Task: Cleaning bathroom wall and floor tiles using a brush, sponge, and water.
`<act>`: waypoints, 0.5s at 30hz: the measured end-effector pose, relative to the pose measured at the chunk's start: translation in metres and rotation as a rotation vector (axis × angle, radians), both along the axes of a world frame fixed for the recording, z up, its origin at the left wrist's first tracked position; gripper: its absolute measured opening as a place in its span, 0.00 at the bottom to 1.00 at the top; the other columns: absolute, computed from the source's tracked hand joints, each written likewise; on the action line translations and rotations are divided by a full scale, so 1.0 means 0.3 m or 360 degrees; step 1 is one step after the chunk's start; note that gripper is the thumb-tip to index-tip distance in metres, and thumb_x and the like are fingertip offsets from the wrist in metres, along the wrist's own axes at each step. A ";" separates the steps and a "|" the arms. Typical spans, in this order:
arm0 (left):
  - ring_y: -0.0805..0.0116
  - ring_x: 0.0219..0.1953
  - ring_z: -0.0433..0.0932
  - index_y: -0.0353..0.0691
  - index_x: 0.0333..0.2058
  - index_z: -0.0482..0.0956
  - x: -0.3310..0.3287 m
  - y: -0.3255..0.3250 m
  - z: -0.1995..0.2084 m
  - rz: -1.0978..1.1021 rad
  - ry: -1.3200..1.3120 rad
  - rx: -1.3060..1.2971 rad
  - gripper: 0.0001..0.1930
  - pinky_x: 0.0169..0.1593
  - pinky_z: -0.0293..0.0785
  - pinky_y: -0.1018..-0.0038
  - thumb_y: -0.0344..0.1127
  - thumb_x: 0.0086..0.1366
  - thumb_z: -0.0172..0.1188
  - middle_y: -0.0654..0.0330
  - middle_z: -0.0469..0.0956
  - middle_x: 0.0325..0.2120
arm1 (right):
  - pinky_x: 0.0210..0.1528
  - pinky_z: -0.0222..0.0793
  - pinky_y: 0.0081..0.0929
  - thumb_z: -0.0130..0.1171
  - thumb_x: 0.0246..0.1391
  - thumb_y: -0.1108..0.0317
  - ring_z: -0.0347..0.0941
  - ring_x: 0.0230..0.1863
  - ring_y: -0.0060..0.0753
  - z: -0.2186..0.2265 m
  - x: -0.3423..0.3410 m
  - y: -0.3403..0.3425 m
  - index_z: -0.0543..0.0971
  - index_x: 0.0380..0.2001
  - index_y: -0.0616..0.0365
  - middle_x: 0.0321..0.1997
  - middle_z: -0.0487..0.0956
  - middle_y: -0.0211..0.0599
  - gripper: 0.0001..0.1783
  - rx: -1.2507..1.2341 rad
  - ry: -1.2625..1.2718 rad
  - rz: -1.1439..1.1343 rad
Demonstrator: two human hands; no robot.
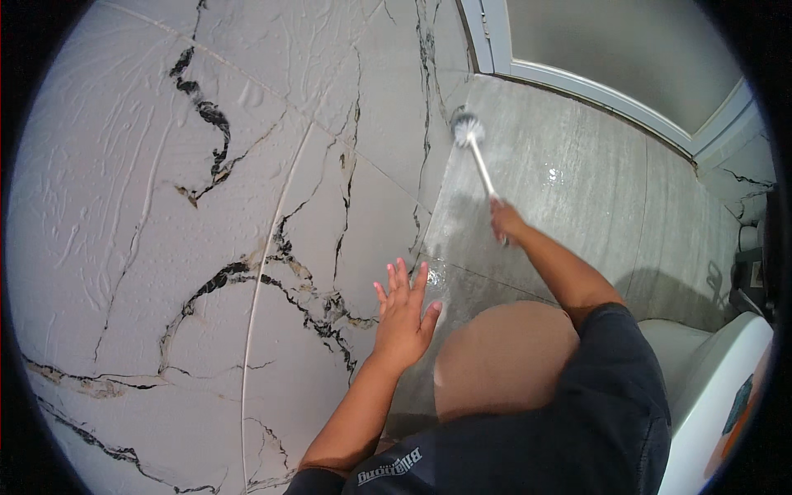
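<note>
Floor [594, 198]: grey streaked tile, wet glare. White toilet [708, 384] stands on it, lower right; brush head [468, 129] at its upper-left edge.

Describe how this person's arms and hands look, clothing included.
The left hand and right hand wear no gloves, and no watch or bracelet shows. The forearms are bare; dark short sleeves belong to a dark top with pale lettering.
</note>
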State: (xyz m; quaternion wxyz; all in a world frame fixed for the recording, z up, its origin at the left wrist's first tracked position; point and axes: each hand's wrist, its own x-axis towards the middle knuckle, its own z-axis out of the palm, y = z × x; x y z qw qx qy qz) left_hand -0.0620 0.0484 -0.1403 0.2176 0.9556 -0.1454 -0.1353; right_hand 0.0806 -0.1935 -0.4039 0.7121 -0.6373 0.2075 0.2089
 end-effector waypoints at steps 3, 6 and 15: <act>0.43 0.69 0.32 0.44 0.66 0.49 0.001 0.026 0.019 0.0050 -0.0006 0.0039 0.30 0.66 0.26 0.50 0.42 0.67 0.45 0.40 0.37 0.66 | 0.12 0.60 0.32 0.36 0.64 0.45 0.64 0.12 0.31 0.036 0.078 -0.028 0.64 0.29 0.57 0.16 0.65 0.35 0.25 -0.0003 -0.0032 -0.0110; 0.43 0.69 0.33 0.44 0.66 0.49 -0.004 0.052 0.016 0.0089 0.0006 0.0048 0.30 0.66 0.25 0.51 0.42 0.68 0.45 0.40 0.37 0.66 | 0.33 0.69 0.44 0.37 0.64 0.47 0.73 0.29 0.43 0.022 -0.169 0.003 0.70 0.37 0.63 0.29 0.74 0.49 0.26 -0.0610 -0.0241 0.0203; 0.44 0.69 0.33 0.42 0.65 0.51 -0.007 0.022 -0.021 0.0059 0.0048 0.0022 0.31 0.66 0.25 0.50 0.43 0.67 0.47 0.40 0.38 0.66 | 0.35 0.64 0.39 0.41 0.63 0.47 0.71 0.31 0.39 0.055 -0.220 0.032 0.72 0.36 0.61 0.27 0.73 0.43 0.25 -0.0627 -0.0277 0.0163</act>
